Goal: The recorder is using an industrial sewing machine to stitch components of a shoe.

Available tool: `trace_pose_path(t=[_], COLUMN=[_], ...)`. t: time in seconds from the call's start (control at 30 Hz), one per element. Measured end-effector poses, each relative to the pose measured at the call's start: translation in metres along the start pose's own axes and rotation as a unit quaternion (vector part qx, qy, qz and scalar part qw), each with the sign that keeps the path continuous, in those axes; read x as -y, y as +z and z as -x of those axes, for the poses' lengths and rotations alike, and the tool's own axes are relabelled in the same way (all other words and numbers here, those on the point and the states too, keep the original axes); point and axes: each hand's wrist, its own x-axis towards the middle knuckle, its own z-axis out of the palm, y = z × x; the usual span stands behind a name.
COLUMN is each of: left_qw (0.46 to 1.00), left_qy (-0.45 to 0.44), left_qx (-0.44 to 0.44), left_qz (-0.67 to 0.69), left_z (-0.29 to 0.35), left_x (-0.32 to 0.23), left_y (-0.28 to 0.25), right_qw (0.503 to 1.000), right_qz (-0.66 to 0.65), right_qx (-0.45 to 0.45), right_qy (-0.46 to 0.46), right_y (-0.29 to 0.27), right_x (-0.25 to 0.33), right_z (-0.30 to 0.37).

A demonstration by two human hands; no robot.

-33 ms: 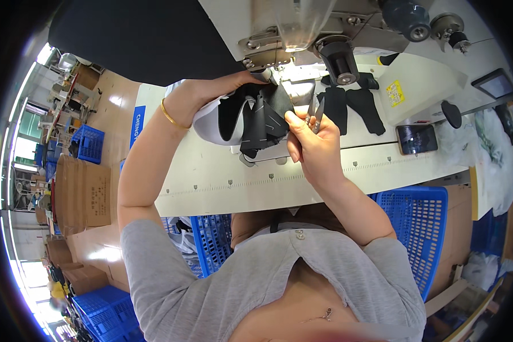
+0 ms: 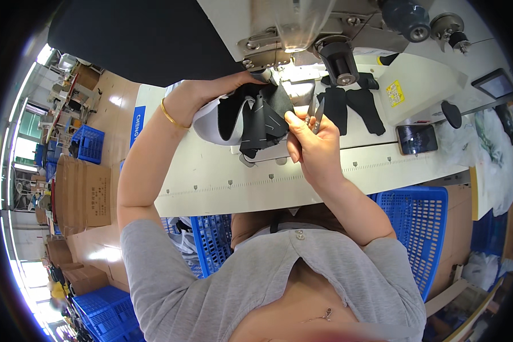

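Note:
A black and white fabric piece (image 2: 227,121), curved and bunched with pale marks on its dark strips, stands on the sewing machine's bed beneath the machine head (image 2: 268,48). My left hand (image 2: 233,84) comes round its far left side and is closed on its upper edge by the presser foot; some fingertips are hidden. At the right edge of the piece, my right hand (image 2: 316,142) pinches the dark cloth between thumb and finger. The same hand keeps a pair of metal thread snips (image 2: 318,114) in its grip, blades pointing away from me.
Black cut pieces (image 2: 366,111) lie right of the needle area. A phone (image 2: 416,139) rests on the right of the white table (image 2: 239,188), which has a ruler along its front. Blue baskets (image 2: 419,228) stand below the table; cardboard boxes (image 2: 80,194) are on the floor at left.

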Motion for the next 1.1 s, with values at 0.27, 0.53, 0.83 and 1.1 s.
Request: trace_pose_path(t=[0.27, 0.53, 0.83, 1.1], left_qw=[0.989, 0.949, 0.86, 0.751], left_qy=[0.11, 0.203, 0.302, 0.377], left_qx=[-0.096, -0.23, -0.361, -0.462], left_qz=[0.035, -0.078, -0.197, -0.285], left_z=[-0.001, 0.006, 0.006, 0.011], left_x=[0.011, 0.009, 0.01, 0.022], left_y=[0.001, -0.002, -0.008, -0.023], right_qw=[1.0, 0.999, 0.997, 1.0], right_qz=[-0.03, -0.04, -0.072, -0.02], right_qx=[0.002, 0.002, 0.008, -0.011], right_qy=[0.006, 0.009, 0.004, 0.01], right_y=[0.001, 0.002, 0.001, 0.006], right_x=[-0.003, -0.004, -0.007, -0.002], right_z=[-0.001, 0.002, 0.0, 0.0])
